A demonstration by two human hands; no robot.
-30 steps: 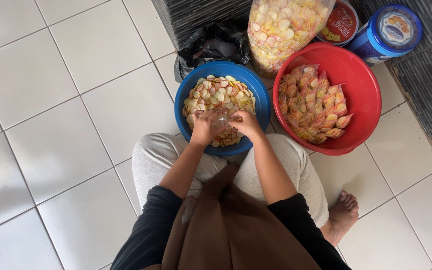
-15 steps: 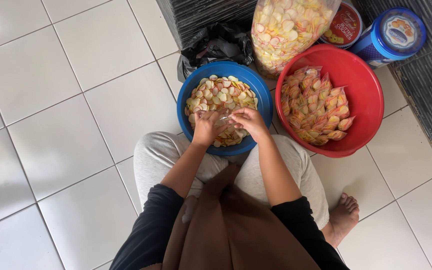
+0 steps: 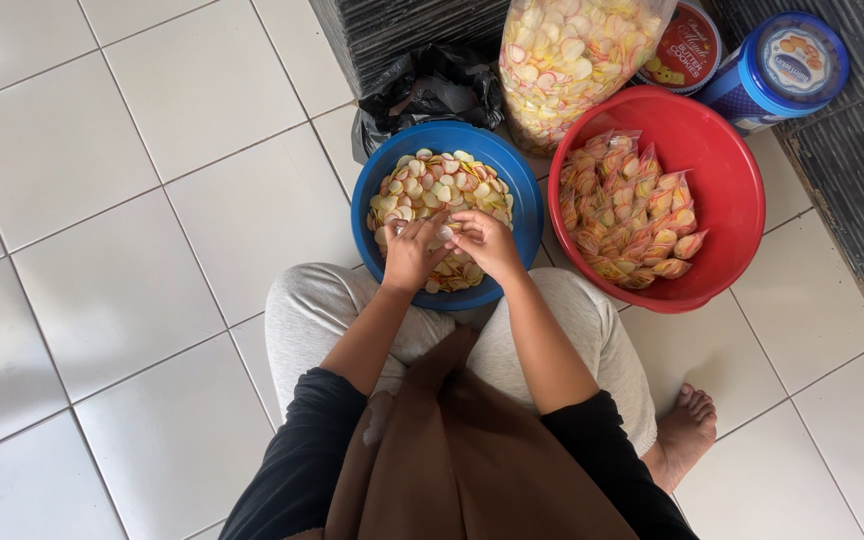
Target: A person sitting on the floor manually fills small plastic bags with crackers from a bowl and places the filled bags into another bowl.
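We keep the left hand (image 3: 410,255) and right hand (image 3: 487,245) low over the blue basin (image 3: 524,195) of crackers (image 3: 437,190), so spills fall back in. Both pinch a small clear bag (image 3: 445,235) between them. Its long axis and opening are too hidden to tell. Filled packets (image 3: 627,215) lie in the red basin (image 3: 732,190).

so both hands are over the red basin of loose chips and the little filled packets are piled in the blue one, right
Not quite: the colours are swapped. In the head view the left hand and right hand work over the blue basin of loose chips, and the filled packets are piled in the red basin.
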